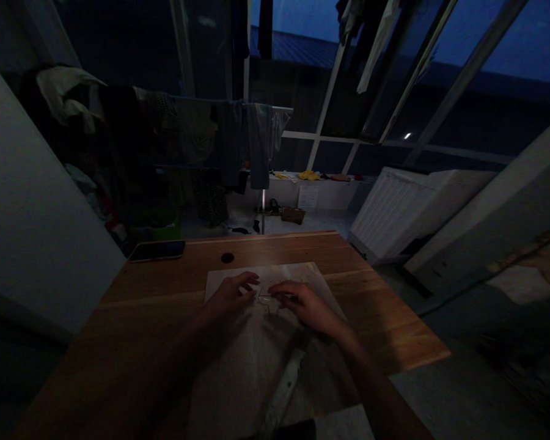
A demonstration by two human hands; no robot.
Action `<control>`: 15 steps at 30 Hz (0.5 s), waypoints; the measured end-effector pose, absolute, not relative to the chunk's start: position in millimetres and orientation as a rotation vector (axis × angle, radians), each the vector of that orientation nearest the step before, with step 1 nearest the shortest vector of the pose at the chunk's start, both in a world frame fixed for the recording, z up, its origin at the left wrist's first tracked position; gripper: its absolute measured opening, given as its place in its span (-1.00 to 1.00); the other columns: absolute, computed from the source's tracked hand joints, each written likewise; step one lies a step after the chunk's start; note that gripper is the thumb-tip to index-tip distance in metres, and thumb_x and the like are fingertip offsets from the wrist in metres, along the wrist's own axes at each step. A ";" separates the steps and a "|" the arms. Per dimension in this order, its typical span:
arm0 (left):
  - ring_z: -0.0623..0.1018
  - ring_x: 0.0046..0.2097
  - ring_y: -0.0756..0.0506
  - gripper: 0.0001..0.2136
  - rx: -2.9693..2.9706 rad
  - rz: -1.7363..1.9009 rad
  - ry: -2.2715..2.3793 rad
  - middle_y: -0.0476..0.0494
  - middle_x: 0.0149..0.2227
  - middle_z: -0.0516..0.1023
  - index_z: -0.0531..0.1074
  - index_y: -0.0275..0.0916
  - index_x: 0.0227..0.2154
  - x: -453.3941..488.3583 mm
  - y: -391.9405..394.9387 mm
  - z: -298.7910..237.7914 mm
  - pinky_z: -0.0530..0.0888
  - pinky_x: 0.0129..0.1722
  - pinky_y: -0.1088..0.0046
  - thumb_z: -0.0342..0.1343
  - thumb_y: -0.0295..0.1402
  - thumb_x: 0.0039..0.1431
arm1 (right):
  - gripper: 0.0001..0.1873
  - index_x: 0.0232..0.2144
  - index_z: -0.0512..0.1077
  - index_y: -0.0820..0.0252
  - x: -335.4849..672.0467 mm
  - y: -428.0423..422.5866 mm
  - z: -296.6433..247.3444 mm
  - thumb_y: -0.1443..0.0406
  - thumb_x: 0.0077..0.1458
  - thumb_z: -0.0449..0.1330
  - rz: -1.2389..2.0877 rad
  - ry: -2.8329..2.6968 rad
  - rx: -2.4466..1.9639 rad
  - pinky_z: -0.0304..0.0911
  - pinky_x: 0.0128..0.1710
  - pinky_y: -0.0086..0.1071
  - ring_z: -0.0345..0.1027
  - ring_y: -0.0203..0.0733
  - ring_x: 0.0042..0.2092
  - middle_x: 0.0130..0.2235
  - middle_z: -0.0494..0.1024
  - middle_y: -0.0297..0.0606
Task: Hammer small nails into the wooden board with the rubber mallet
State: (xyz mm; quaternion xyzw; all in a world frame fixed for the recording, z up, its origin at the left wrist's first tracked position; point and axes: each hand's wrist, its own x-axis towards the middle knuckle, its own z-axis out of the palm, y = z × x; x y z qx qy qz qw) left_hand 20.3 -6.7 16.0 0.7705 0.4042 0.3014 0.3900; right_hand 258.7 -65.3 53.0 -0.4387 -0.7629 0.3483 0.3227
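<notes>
A pale cloth (284,275) lies spread on a wooden table (132,342) in dim light. Both hands rest on it near its far end. My left hand (231,293) lies on the cloth with its fingers curled toward the middle. My right hand (302,302) faces it, fingertips pinched together close to the left fingertips. Between them sits a small thin pale object (266,298) that I cannot make out. A light strip or seam (284,385) runs down the cloth toward me.
A dark phone (158,250) lies at the table's far left corner, with a small round dark spot (227,258) near it. Beyond the table stands a drying rack with hanging clothes (238,140). White panels (394,214) lean at the right.
</notes>
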 end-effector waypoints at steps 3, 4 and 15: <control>0.64 -0.02 -0.18 -0.66 2.124 0.761 1.142 -0.24 0.05 0.64 0.51 -0.18 0.05 1.1 -26.4 10.5 0.59 -0.04 0.27 0.14 -0.26 0.23 | -0.70 -0.05 0.62 0.11 272.5 -80.8 50.0 0.24 0.29 0.14 0.887 -1.924 -1.165 0.47 0.01 -0.23 0.58 -0.07 -0.02 -0.03 0.70 -0.16; 0.61 0.02 -0.19 -0.68 2.184 0.784 1.191 -0.24 0.06 0.63 0.52 -0.18 0.05 -5.8 -35.6 8.8 0.56 0.05 0.22 0.12 -0.26 0.27 | -0.69 -0.06 0.62 0.10 280.3 -88.8 47.0 0.21 0.30 0.14 0.826 -1.890 -1.201 0.47 0.02 -0.21 0.58 -0.06 -0.02 -0.05 0.70 -0.16; 0.47 0.19 -0.36 -0.68 2.484 0.499 1.794 -0.25 0.11 0.62 0.55 -0.16 0.06 -34.3 -133.4 -10.9 0.31 0.24 -0.16 -0.01 -0.25 0.42 | -0.47 0.10 0.52 0.18 371.6 -176.4 -47.4 0.04 0.35 -0.04 0.215 -1.665 -1.850 0.34 0.26 0.08 0.46 0.10 0.21 0.17 0.58 -0.01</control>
